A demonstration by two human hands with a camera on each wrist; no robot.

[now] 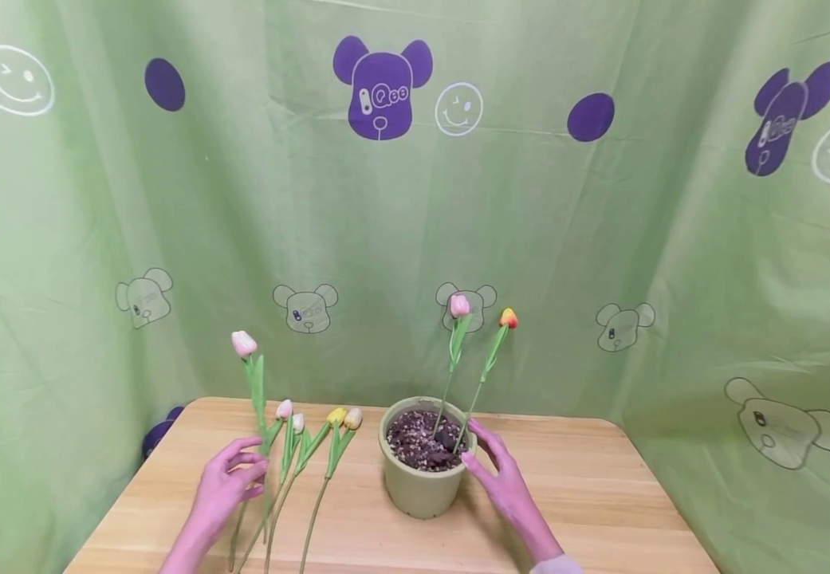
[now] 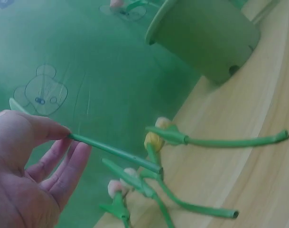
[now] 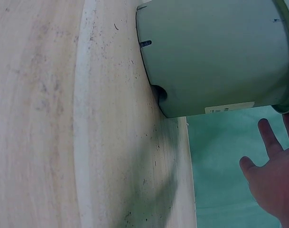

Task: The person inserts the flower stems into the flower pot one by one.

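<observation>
Held upright above the table, a pink-and-white artificial tulip has its green stem pinched between the thumb and fingers of my left hand. The stem's lower end hangs free. To the right stands a green plant pot filled with dark, speckled soil. Two tulips rise from that soil: a pink one and a red-and-yellow one. At the pot's right rim is my right hand, fingers spread; whether the fingertips touch the rim I cannot tell.
Several more tulips lie on the wooden table beside my left hand, among them a yellow one and a cream one. Behind the table hangs a green printed curtain. Soil specks dot the tabletop by the pot.
</observation>
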